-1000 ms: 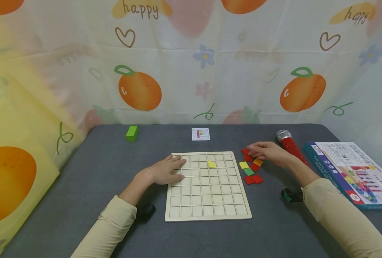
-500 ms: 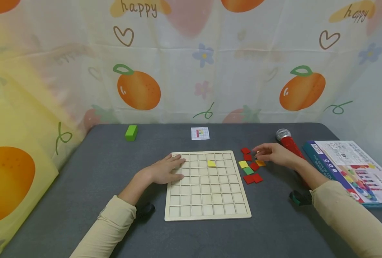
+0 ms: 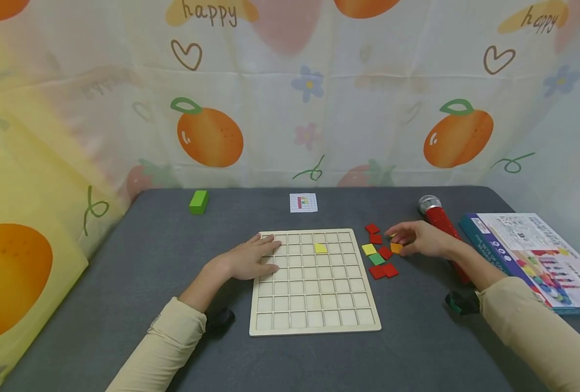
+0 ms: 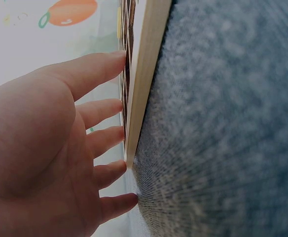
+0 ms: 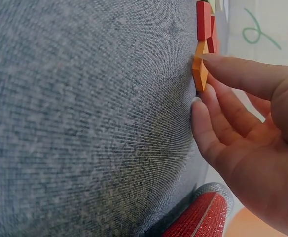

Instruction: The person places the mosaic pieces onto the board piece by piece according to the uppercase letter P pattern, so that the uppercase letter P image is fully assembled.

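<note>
A pale wooden grid board [image 3: 314,333] lies mid-table with one yellow tile [image 3: 321,248] in a cell of its upper part. My left hand [image 3: 248,260] rests on the board's left edge with fingers spread; in the left wrist view the fingertips meet the rim. To the right of the board, my right hand [image 3: 424,239] curls its fingers and thumb about an orange tile [image 3: 396,248], the thumb tip on it in the right wrist view. A sliver of yellow shows at its index fingertip. Beside it lie several red tiles [image 3: 390,270], a green tile [image 3: 377,259] and another yellow tile [image 3: 368,249].
A small card with a coloured grid pattern [image 3: 303,202] lies behind the board, and a green block [image 3: 199,202] stands at the back left. Close behind the right hand is a red microphone [image 3: 441,220]. A boxed set [image 3: 539,256] covers the table's right side.
My right hand has drawn back to the right and slightly nearer, and the orange tile has slid a little right, away from the red one. The left hand has stayed on the board.
</note>
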`<move>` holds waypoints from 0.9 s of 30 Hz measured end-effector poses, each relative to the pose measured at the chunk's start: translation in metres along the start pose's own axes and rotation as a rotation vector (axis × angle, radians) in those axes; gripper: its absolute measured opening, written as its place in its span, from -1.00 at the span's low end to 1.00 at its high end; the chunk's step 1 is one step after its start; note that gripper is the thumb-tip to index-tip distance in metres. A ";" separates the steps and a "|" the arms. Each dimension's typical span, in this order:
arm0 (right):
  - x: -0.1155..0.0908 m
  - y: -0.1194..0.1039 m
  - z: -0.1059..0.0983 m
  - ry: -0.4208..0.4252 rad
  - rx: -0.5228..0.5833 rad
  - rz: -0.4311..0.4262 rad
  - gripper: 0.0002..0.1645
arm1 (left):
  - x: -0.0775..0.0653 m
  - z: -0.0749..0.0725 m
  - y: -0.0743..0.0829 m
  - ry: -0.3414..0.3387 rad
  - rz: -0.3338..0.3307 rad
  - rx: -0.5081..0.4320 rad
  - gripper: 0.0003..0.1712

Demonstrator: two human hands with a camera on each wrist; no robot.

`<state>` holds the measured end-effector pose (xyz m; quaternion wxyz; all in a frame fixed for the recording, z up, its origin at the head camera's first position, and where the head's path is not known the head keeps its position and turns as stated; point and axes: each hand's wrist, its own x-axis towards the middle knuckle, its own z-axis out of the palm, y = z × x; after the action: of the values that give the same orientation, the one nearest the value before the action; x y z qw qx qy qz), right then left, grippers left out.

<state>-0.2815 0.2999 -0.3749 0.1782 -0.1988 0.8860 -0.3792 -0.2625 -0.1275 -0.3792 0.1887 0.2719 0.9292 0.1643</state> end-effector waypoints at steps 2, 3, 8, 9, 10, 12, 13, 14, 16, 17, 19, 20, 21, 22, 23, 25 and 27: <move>0.000 0.000 0.000 -0.003 -0.002 -0.002 -0.47 | 0.000 0.000 0.000 0.001 0.000 -0.001 -0.24; 0.000 0.000 0.000 -0.006 0.002 0.000 -0.47 | 0.000 0.001 -0.001 0.001 0.000 -0.001 -0.24; -0.001 -0.002 0.001 -0.020 0.013 -0.001 -0.46 | 0.000 0.001 -0.001 -0.006 0.005 0.002 -0.24; -0.001 -0.002 0.001 -0.019 0.011 0.004 -0.46 | 0.000 0.000 -0.001 -0.008 0.002 0.003 -0.23; -0.001 -0.003 0.001 -0.017 0.006 0.006 -0.45 | 0.000 0.001 -0.001 -0.007 0.004 0.004 -0.23; -0.001 -0.003 0.001 -0.009 -0.008 0.010 -0.45 | 0.000 0.001 0.000 -0.009 0.002 0.006 -0.23; -0.002 -0.004 0.001 -0.004 -0.016 0.015 -0.45 | 0.000 0.001 0.000 -0.010 0.000 0.007 -0.23; -0.002 -0.004 0.000 0.002 -0.023 0.026 -0.46 | 0.001 0.000 0.000 -0.009 0.001 0.008 -0.23; -0.002 -0.004 0.000 0.015 -0.041 0.041 -0.51 | 0.001 0.000 0.000 -0.008 0.005 0.009 -0.23; -0.003 -0.004 -0.001 0.021 -0.053 0.047 -0.54 | 0.001 0.000 0.000 -0.012 0.001 0.010 -0.23; -0.003 -0.004 -0.001 0.039 -0.069 0.060 -0.62 | 0.001 0.000 -0.001 -0.009 0.004 0.010 -0.23; -0.003 -0.003 -0.001 0.052 -0.074 0.068 -0.65 | 0.001 0.000 -0.001 -0.008 0.006 0.010 -0.24; -0.002 -0.003 -0.001 0.067 -0.081 0.073 -0.68 | 0.001 0.000 -0.001 -0.009 0.004 0.010 -0.23; -0.002 -0.003 -0.001 0.082 -0.082 0.078 -0.69 | 0.001 0.000 -0.001 -0.009 0.004 0.010 -0.23; -0.002 -0.003 -0.001 0.096 -0.077 0.086 -0.69 | 0.001 0.000 -0.001 -0.009 0.003 0.009 -0.23; -0.001 -0.003 -0.001 0.120 -0.050 0.107 -0.68 | 0.001 0.000 -0.001 -0.007 0.006 0.008 -0.24; 0.001 -0.003 -0.001 0.134 -0.016 0.123 -0.66 | 0.001 0.000 -0.001 -0.007 0.006 0.007 -0.24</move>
<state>-0.2816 0.2981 -0.3722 0.1397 -0.1195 0.9094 -0.3730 -0.2633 -0.1279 -0.3798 0.1905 0.2761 0.9283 0.1606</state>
